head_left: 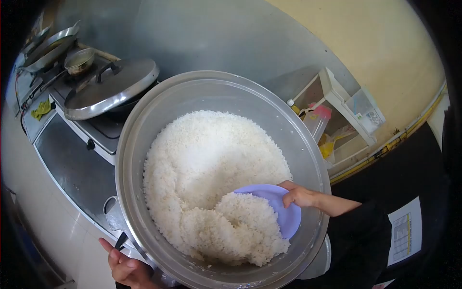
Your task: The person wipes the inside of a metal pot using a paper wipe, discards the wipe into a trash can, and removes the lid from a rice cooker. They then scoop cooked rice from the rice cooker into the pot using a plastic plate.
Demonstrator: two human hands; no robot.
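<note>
A large round metal pot [127, 144] holds a heap of white rice [211, 139]. My right hand [299, 196] grips the rim of a purple plate [288, 216] inside the pot, at its lower right. The plate is tilted, and a mound of rice lies on and against it. At the lower left, outside the pot, is my left hand [126, 267], with its index finger stretched out and the others partly bent. It is beside the black handle [121, 240] near the pot's outer wall and seems to hold nothing.
A stove [103, 132] at the left bears a lidded pan [113, 86] and a small pot [79, 61]. Farther back are more pans [50, 50]. A yellow-green cloth [42, 110] lies beside the stove. A white rack [337, 96] stands right of the pot, near a printed sheet [405, 231].
</note>
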